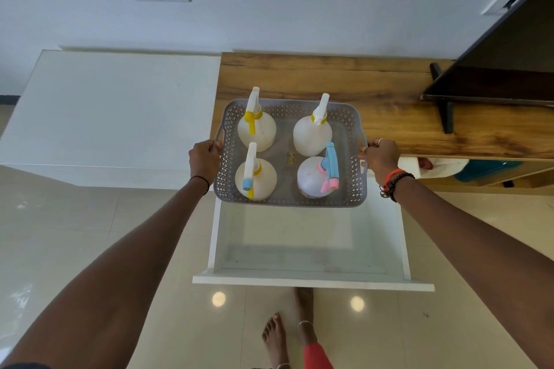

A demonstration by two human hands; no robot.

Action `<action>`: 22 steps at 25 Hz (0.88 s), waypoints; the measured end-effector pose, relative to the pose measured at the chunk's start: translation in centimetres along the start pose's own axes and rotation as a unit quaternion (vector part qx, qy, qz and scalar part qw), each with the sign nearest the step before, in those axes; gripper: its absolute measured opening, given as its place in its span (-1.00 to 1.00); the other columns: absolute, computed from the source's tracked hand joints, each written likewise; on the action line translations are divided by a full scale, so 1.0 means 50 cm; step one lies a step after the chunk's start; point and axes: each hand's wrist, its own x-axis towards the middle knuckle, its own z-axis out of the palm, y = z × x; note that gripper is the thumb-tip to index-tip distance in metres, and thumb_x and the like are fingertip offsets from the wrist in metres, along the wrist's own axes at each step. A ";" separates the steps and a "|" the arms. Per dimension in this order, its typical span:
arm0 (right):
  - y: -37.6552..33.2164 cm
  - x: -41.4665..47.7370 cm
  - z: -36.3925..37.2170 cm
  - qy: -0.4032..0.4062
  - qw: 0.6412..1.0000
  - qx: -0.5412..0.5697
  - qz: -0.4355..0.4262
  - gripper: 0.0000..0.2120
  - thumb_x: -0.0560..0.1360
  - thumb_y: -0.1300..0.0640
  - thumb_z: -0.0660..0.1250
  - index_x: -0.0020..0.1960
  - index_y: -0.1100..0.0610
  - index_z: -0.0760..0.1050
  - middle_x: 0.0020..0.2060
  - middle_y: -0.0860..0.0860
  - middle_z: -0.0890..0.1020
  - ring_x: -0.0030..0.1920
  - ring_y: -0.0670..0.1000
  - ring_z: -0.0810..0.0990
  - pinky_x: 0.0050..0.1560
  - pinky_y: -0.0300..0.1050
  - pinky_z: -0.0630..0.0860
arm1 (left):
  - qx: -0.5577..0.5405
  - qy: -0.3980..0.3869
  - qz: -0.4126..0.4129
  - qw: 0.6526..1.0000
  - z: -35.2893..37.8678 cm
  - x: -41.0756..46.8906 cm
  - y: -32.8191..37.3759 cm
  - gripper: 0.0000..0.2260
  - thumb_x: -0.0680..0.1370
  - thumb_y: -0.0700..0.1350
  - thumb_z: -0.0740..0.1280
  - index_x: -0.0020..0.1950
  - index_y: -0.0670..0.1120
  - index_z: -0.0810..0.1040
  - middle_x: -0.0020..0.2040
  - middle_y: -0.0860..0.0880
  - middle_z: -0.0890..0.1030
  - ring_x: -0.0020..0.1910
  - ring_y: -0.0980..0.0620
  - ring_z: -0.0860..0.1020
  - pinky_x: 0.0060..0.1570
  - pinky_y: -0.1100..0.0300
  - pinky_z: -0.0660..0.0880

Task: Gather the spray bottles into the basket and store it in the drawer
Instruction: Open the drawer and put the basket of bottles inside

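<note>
The basket (290, 156) hides the back of the drawer (308, 249). The television (506, 54), right of the basket, is cut off by the frame edge.

Bright, even, sharp; two ceiling-light glares on glossy floor (356, 304), soft shadow inside drawer (299, 249), wide-angle bending at edges.

You are looking down at wooden countertop (374, 90) running along white wall; dark TV stand leg (443, 105) is resting directly on it at right. White cabinet top (114, 105) is adjoining it at left. White drawer (311, 278) is standing open below over glossy tiled floor (75, 219), your bare feet (287, 335) standing there.
</note>
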 end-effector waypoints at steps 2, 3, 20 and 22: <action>0.015 -0.015 -0.006 0.008 1.000 0.003 0.005 -0.80 0.52 0.40 0.25 0.11 0.38 0.55 0.06 0.32 0.64 0.05 0.27 0.66 -0.02 0.09 0.60 | 0.007 0.000 0.010 1.000 -0.001 -0.019 -0.004 -0.69 0.60 -0.17 0.22 -0.16 -0.40 0.57 -0.16 -0.42 0.62 -0.23 -0.07 0.47 -0.01 -0.17 0.55; 0.024 -0.021 -0.010 0.012 1.000 0.004 0.007 -0.81 0.52 0.40 0.25 0.10 0.38 0.55 0.06 0.32 0.64 0.05 0.27 0.66 -0.03 0.09 0.61 | 0.010 -0.001 0.014 1.000 -0.001 -0.028 -0.007 -0.68 0.60 -0.18 0.21 -0.16 -0.41 0.57 -0.16 -0.43 0.62 -0.23 -0.07 0.47 -0.02 -0.18 0.55; 0.152 -0.089 -0.081 -0.014 0.999 0.026 0.028 -0.80 0.52 0.40 0.21 0.09 0.38 0.54 -0.03 0.29 0.64 -0.10 0.15 0.62 0.02 0.09 0.58 | 0.007 0.005 -0.005 1.000 0.023 -0.202 -0.044 -0.73 0.61 -0.18 0.21 -0.05 -0.32 0.64 -0.07 -0.32 0.69 -0.03 -0.29 0.64 0.06 -0.17 0.57; 0.169 -0.099 -0.090 -0.015 0.999 0.029 0.029 -0.80 0.52 0.40 0.22 0.09 0.40 0.54 -0.06 0.25 0.63 -0.11 0.13 0.61 -0.04 0.03 0.57 | 0.003 0.007 -0.004 1.000 0.028 -0.223 -0.057 -0.71 0.61 -0.16 0.22 -0.07 -0.34 0.63 -0.09 -0.34 0.68 -0.07 -0.30 0.63 0.05 -0.21 0.57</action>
